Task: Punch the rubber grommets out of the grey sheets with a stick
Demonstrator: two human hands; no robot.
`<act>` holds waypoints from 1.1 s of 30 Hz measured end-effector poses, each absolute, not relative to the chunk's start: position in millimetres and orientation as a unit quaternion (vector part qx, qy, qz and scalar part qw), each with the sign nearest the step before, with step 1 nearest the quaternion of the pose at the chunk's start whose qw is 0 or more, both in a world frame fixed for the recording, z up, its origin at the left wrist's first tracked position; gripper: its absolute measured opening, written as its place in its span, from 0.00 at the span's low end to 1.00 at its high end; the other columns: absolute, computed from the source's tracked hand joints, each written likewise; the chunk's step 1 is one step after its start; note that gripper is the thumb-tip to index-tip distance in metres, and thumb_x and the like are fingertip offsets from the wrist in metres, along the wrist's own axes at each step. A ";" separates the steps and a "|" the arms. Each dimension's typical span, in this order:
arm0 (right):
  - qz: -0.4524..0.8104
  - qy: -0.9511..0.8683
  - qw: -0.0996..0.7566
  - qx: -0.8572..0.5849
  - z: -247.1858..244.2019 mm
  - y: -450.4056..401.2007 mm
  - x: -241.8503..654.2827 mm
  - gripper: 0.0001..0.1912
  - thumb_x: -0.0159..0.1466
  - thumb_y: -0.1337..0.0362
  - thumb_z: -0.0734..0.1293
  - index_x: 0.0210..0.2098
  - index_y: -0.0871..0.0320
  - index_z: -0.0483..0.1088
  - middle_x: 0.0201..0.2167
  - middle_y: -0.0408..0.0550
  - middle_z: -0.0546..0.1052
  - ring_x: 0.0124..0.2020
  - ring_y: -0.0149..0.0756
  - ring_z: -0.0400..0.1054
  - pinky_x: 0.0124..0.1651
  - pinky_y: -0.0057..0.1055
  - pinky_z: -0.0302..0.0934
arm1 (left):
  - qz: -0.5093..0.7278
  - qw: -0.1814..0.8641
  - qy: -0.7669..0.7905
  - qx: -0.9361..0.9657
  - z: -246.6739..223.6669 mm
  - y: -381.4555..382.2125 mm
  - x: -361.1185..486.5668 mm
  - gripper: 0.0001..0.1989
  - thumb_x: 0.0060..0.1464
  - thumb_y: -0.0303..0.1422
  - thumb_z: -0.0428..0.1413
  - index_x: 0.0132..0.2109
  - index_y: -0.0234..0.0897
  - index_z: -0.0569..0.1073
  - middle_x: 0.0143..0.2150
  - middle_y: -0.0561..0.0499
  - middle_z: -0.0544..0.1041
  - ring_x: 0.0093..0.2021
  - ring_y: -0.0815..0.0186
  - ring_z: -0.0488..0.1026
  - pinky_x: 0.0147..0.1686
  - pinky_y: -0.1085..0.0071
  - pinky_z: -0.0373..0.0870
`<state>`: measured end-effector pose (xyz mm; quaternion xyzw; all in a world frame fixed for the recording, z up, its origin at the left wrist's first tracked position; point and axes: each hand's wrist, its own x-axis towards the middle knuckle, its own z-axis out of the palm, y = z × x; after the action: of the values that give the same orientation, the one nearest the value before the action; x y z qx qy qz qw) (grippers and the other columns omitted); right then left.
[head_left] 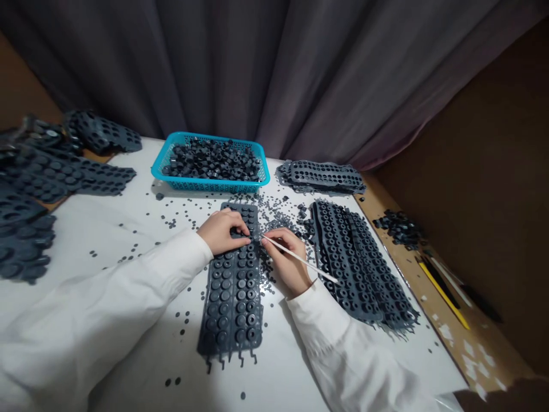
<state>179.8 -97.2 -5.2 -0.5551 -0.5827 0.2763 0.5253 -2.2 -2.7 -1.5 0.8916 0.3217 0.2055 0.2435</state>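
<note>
From my distant place, I see the sheet [233,297] lying lengthwise on the worktop [137,355], in front of the basket [210,185]. My left hand [223,232] rests on the upper part of this sheet, its fingers bent; I cannot tell if they pinch some piece. My right hand [287,257], at the sheet's right edge, grips the white stick [312,266], whose tip is near the left fingertips. Small discs [278,222] are scattered around, and more sheets [360,263] lie to the right.
</note>
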 end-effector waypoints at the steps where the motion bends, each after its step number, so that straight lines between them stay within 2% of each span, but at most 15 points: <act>1: 0.277 -0.599 0.519 -0.543 -5.0 -96.6 180.3 0.05 0.59 0.62 0.68 0.30 0.56 0.74 0.32 0.48 0.76 0.35 0.35 0.71 0.39 0.32 0.66 | 0.206 0.238 0.331 0.890 -2.4 -5.0 -0.9 0.06 0.48 0.36 0.61 0.33 0.39 0.77 0.31 0.51 0.73 0.35 0.61 0.67 0.38 0.66 0.62; 8: 0.298 -0.632 0.476 -0.534 -4.3 -99.0 179.0 0.03 0.60 0.65 0.66 0.30 0.57 0.70 0.38 0.51 0.79 0.42 0.38 0.74 0.47 0.37 0.65 | 0.205 0.217 0.342 0.891 -4.2 -12.1 -0.4 0.05 0.48 0.34 0.60 0.34 0.40 0.78 0.32 0.52 0.72 0.37 0.61 0.66 0.39 0.64 0.58; 19: 0.319 -0.657 0.456 -0.509 -4.8 -100.5 177.5 0.02 0.62 0.65 0.66 0.34 0.56 0.70 0.42 0.52 0.79 0.45 0.39 0.73 0.49 0.38 0.65 | 0.204 0.204 0.313 0.905 -6.9 -11.6 -1.7 0.06 0.54 0.34 0.56 0.35 0.38 0.77 0.33 0.50 0.72 0.37 0.60 0.65 0.38 0.65 0.57; 26: 0.327 -0.657 0.441 -0.516 -6.5 -99.3 178.7 0.02 0.62 0.64 0.66 0.34 0.56 0.71 0.41 0.51 0.79 0.45 0.39 0.73 0.48 0.36 0.65 | 0.186 0.242 0.290 0.907 -7.0 -4.1 -5.4 0.07 0.52 0.32 0.57 0.38 0.40 0.78 0.35 0.51 0.73 0.39 0.61 0.66 0.40 0.66 0.59; 33: 0.350 -0.629 0.448 -0.531 -3.8 -100.2 178.2 0.04 0.62 0.63 0.66 0.33 0.57 0.71 0.42 0.51 0.79 0.43 0.39 0.74 0.47 0.35 0.66 | 0.198 0.242 0.306 0.899 -7.1 -5.3 -2.9 0.05 0.52 0.33 0.58 0.35 0.39 0.77 0.32 0.51 0.72 0.37 0.61 0.65 0.39 0.66 0.58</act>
<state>178.2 -100.2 -3.8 -0.5307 -0.6285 0.3503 0.4479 -2.9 -5.3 -7.1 0.8992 0.3057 0.1981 0.2425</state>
